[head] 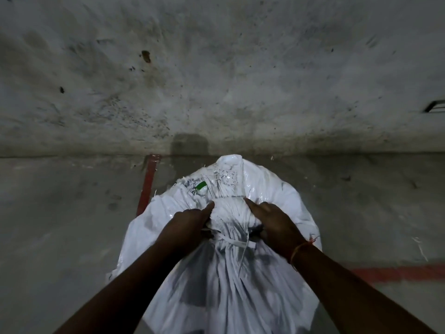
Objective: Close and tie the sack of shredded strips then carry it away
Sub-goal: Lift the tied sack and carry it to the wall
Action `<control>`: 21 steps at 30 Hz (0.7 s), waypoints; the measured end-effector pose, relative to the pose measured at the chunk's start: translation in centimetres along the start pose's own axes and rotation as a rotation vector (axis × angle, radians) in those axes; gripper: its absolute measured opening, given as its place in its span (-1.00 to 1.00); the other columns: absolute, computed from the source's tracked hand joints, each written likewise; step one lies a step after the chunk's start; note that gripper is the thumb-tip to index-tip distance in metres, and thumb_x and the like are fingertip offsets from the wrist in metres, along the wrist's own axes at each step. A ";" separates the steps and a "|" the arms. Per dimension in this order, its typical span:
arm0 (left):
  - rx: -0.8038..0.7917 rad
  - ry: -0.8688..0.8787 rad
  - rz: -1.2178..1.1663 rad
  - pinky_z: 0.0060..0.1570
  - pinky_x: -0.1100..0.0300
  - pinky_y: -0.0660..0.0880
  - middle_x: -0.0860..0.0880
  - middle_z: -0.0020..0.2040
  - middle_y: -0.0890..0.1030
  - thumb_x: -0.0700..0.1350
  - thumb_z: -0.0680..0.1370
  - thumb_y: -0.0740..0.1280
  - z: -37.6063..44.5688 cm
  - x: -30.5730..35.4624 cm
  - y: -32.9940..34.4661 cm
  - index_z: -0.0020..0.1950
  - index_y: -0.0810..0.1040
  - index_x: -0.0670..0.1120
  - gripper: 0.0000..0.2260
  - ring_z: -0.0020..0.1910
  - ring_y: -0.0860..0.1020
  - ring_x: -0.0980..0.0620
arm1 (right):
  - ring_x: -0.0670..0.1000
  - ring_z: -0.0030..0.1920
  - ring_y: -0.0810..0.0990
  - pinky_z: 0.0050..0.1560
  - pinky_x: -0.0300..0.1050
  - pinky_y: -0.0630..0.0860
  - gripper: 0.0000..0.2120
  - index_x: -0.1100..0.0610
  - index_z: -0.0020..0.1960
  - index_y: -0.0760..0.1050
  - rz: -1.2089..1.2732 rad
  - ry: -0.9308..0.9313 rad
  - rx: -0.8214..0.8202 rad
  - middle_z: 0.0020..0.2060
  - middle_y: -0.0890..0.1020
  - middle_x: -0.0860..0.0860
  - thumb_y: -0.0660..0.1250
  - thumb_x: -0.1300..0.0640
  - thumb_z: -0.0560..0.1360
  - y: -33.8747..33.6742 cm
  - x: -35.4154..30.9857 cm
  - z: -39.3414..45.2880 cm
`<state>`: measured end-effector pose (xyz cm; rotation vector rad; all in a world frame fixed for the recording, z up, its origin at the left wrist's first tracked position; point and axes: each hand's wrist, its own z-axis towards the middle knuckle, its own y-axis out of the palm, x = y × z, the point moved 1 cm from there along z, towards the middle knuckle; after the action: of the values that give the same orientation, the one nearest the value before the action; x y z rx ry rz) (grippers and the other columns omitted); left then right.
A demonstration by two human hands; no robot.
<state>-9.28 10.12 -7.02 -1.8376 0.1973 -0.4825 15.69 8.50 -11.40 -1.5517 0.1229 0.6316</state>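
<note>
A large white woven sack (216, 280) stands on the floor in front of me, full and bulging. Its mouth is gathered into a bunched neck (228, 213), and a thin white tie (237, 242) is wrapped around the neck with loose ends hanging down. My left hand (190, 221) grips the left side of the bunched neck. My right hand (277, 222) grips the right side, with a red thread around its wrist. The flared sack top with print and a green mark (201, 186) lies beyond my hands. The strips inside are hidden.
A stained grey concrete wall (216, 80) rises just behind the sack. Red painted lines (148, 186) mark the concrete floor at left and a red painted line (397, 273) at right. A dark metal object (434, 106) shows at the right edge.
</note>
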 end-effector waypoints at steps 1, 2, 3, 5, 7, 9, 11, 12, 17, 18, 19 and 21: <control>-0.003 0.005 0.021 0.14 0.09 0.44 -0.09 0.24 0.58 0.09 0.57 0.35 0.0 0.0 -0.5 0.62 0.08 0.04 -0.30 0.24 0.54 -0.10 | 0.24 0.05 0.58 0.12 0.00 0.52 -0.17 0.08 0.53 0.26 0.002 -0.027 0.025 0.08 0.60 0.20 0.45 0.28 0.32 -0.3 -0.1 0.0; 0.008 0.017 0.026 0.12 0.09 0.44 -0.10 0.21 0.58 0.07 0.57 0.34 -0.1 0.1 -1.1 0.60 0.15 0.03 -0.35 0.22 0.55 -0.10 | 0.26 -0.02 0.61 0.05 0.03 0.56 -0.23 0.13 0.50 0.33 0.001 -0.042 0.029 0.01 0.63 0.21 0.41 0.27 0.30 -0.9 -0.3 0.1; 0.040 0.038 -0.003 0.08 0.08 0.47 -0.09 0.16 0.59 0.04 0.56 0.34 -0.4 0.2 -1.9 0.56 0.27 0.02 -0.42 0.17 0.57 -0.11 | 0.27 -0.06 0.63 0.00 0.05 0.58 -0.28 0.15 0.46 0.39 0.002 -0.040 0.019 -0.03 0.65 0.22 0.37 0.26 0.29 -1.7 -0.5 0.2; 0.120 0.068 -0.087 -0.02 0.07 0.53 -0.09 0.02 0.62 -0.03 0.51 0.37 -1.2 0.5 -4.1 0.36 0.52 -0.03 -0.59 0.03 0.63 -0.13 | 0.27 -0.11 0.65 -0.02 0.01 0.57 -0.36 0.17 0.40 0.47 0.003 -0.032 0.002 -0.10 0.67 0.21 0.33 0.23 0.30 -4.1 -1.5 0.8; 0.154 0.067 -0.116 -0.11 0.09 0.56 -0.10 -0.07 0.64 -0.08 0.46 0.39 -1.9 0.8 -6.8 0.15 0.63 -0.08 -0.73 -0.07 0.65 -0.14 | 0.20 -0.17 0.68 -0.03 -0.16 0.47 -0.45 0.19 0.32 0.54 -0.024 -0.075 0.028 -0.16 0.69 0.15 0.29 0.18 0.33 -6.9 -2.7 1.5; 0.179 0.049 -0.140 -0.14 0.14 0.53 -0.08 -0.11 0.64 -0.10 0.44 0.40 -2.6 1.5 -9.9 0.07 0.66 -0.07 -0.78 -0.11 0.65 -0.11 | 0.16 -0.20 0.68 -0.03 -0.20 0.37 -0.48 0.18 0.29 0.57 -0.034 -0.112 0.043 -0.18 0.68 0.10 0.26 0.16 0.34 -9.8 -3.9 1.8; 0.224 0.042 -0.167 -0.17 0.23 0.47 -0.03 -0.13 0.64 -0.09 0.42 0.38 -3.0 2.5 -13.5 0.02 0.67 -0.04 -0.80 -0.13 0.64 -0.05 | 0.17 -0.17 0.68 0.03 -0.17 0.34 -0.44 0.18 0.32 0.54 -0.045 -0.113 0.058 -0.15 0.68 0.11 0.32 0.25 0.30 -13.4 -5.1 2.2; 0.261 0.048 -0.174 -0.20 0.27 0.42 -0.01 -0.15 0.64 -0.08 0.41 0.37 -3.1 3.0 -15.5 0.00 0.67 -0.03 -0.80 -0.15 0.63 -0.02 | 0.17 -0.16 0.68 0.05 -0.16 0.34 -0.41 0.20 0.31 0.54 -0.063 -0.115 0.066 -0.14 0.68 0.11 0.33 0.28 0.27 -15.4 -5.7 2.6; 0.293 0.141 -0.177 -0.17 0.22 0.48 0.01 -0.14 0.63 -0.03 0.43 0.33 -4.4 6.4 -28.1 -0.01 0.66 -0.01 -0.81 -0.14 0.62 0.01 | 0.22 -0.04 0.66 0.09 -0.20 0.36 -0.34 0.18 0.37 0.50 -0.081 -0.094 0.081 -0.01 0.69 0.15 0.33 0.28 0.25 -28.7 -10.3 3.8; 0.310 0.164 -0.168 -0.17 0.22 0.49 0.03 -0.14 0.63 -0.02 0.43 0.33 -5.0 7.3 -30.9 -0.02 0.65 0.00 -0.81 -0.15 0.63 0.03 | 0.21 0.00 0.66 0.13 -0.17 0.41 -0.34 0.16 0.39 0.49 -0.081 -0.096 0.087 0.02 0.68 0.15 0.33 0.27 0.27 -31.7 -11.4 3.5; 0.336 0.185 -0.152 -0.20 0.25 0.48 0.06 -0.17 0.63 0.01 0.43 0.33 -5.6 8.3 -33.7 -0.05 0.65 0.02 -0.83 -0.19 0.64 0.06 | 0.20 0.05 0.65 0.15 -0.17 0.45 -0.35 0.15 0.40 0.48 -0.076 -0.093 0.089 0.07 0.68 0.14 0.33 0.25 0.29 -34.7 -12.5 3.2; 0.385 0.227 -0.088 -0.26 0.32 0.43 0.09 -0.25 0.63 0.02 0.39 0.36 -6.8 10.6 -39.5 -0.13 0.65 0.05 -0.88 -0.29 0.64 0.10 | 0.17 0.15 0.62 0.24 -0.14 0.44 -0.35 0.09 0.45 0.43 -0.059 -0.081 0.098 0.15 0.65 0.13 0.30 0.21 0.34 -40.8 -14.8 2.6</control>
<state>-6.82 12.86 34.27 -1.4190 0.1642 -0.7377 20.82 10.71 31.71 -1.4281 0.0465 0.6316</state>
